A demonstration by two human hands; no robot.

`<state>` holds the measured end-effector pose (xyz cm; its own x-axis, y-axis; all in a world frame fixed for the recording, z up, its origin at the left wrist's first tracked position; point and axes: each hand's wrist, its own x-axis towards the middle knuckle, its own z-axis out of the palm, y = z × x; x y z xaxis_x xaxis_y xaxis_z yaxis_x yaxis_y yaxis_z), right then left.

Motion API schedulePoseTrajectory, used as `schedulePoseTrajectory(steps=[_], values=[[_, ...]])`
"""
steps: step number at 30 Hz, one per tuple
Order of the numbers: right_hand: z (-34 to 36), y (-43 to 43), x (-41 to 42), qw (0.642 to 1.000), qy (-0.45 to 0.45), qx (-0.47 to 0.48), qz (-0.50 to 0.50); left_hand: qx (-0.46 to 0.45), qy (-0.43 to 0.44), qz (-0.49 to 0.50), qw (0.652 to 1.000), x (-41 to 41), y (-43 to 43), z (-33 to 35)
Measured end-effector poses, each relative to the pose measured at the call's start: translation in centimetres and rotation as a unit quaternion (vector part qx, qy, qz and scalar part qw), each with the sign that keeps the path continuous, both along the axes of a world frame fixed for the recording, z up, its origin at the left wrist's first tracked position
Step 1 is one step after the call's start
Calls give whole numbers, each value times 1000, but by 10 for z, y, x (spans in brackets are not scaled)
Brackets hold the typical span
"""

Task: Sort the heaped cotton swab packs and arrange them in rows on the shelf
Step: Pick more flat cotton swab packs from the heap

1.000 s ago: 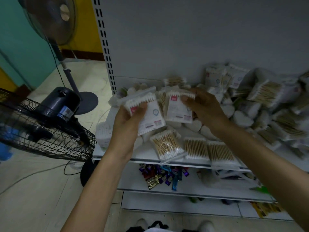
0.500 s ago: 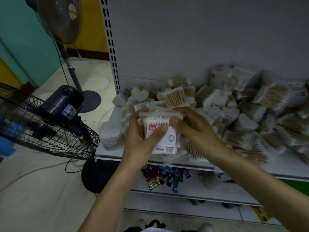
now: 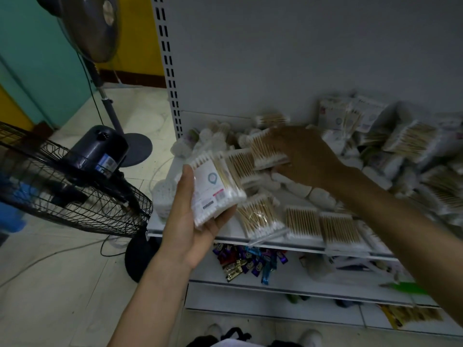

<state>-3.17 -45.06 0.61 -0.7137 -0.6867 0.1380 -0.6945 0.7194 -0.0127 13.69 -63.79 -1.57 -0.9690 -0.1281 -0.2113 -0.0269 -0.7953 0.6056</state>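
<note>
At 9 o'clock a black floor fan (image 3: 62, 186) leans with its wire cage tilted. At 11 o'clock a pedestal fan (image 3: 92, 26) stands on the pale tiled floor (image 3: 62, 284). At 6 o'clock lie coloured sachets (image 3: 250, 261).

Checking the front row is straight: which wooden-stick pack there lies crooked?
The leftmost pack, beside the left hand: it lies turned at an angle, while its neighbours sit square to the shelf edge.

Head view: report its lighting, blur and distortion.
Head view: dim overall; the right hand and its wooden-stick pack are motion-blurred; the left hand and its stack of packs are sharper; the shelf upright slants from wide-angle distortion; the heap at the right edge smears.
</note>
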Motion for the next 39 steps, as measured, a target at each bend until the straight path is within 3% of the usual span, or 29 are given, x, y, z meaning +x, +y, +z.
schedulePoseTrajectory(steps=[5, 10, 14, 19, 25, 28, 30, 33, 36, 39], values=[[-2, -5, -2, 998, 54, -37, 15, 11, 10, -29, 999, -1, -1, -3], [16, -3, 19, 979, 83, -185, -3, -1, 53, -27, 998, 2, 0, 1], [39, -6, 43, 950, -60, -298, -64, 4, 101, -48, 994, 4, 0, 5], [44, -24, 73, 923, -251, -293, -9, -25, 79, -79, 993, 4, 5, 3], [42, -40, 87, 844, -411, -344, -29, -4, 44, -76, 996, 7, 8, -6], [46, -43, 84, 848, -401, -344, -48, 11, 41, -73, 996, 5, 5, -5], [44, -42, 73, 864, -336, -369, -65, 46, 56, -52, 996, 6, -1, -5], [23, -33, 53, 965, -124, -216, -80, 86, 91, -23, 992, 9, -14, -3], [-9, -33, 51, 986, -143, -84, -3, 84, 112, -11, 990, 12, -22, -2], [-27, -41, 49, 991, -110, -53, 52, 79, 123, -6, 989, 15, -21, -2]])
